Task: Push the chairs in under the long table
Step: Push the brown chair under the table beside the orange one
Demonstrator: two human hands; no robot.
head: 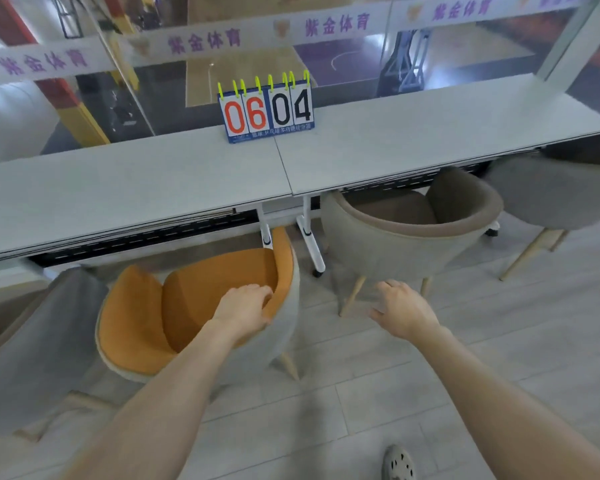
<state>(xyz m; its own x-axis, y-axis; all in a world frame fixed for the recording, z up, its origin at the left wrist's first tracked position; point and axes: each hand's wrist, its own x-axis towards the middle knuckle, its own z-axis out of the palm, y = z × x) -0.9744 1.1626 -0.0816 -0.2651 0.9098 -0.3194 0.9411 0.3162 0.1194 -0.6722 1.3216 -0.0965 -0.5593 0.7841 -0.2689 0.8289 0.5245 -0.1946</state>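
Gripping the backrest rim of the orange chair (187, 306) at lower centre-left of the frame, the left hand (245, 306) has its fingers curled over the top edge, closed around the padded rim. The right hand (400, 311) hangs free in the air at centre-right, fingers loosely spread and holding nothing, just short of the brown-lined chair (409, 233) beyond it. The step in hand looks to be seating the orange chair, which stands angled with only its front edge beneath the long surface (136, 188); the brown-lined chair is likewise only partly tucked. A grey chair (561, 199) sits at the right edge and another grey one (35, 334) at the far left, blurred. The next move likely calls for straightening the orange chair so it clears the white table legs (309, 237) close beside it, then a steady forward push, perhaps with the free hand joining. Pale and running across the whole frame, the surface carries only a flip scoreboard (269, 110) reading 06 and 04. Behind it stands a glass partition (194, 43) with purple lettering, a sports court showing through; the floor (465, 375) is light planking.
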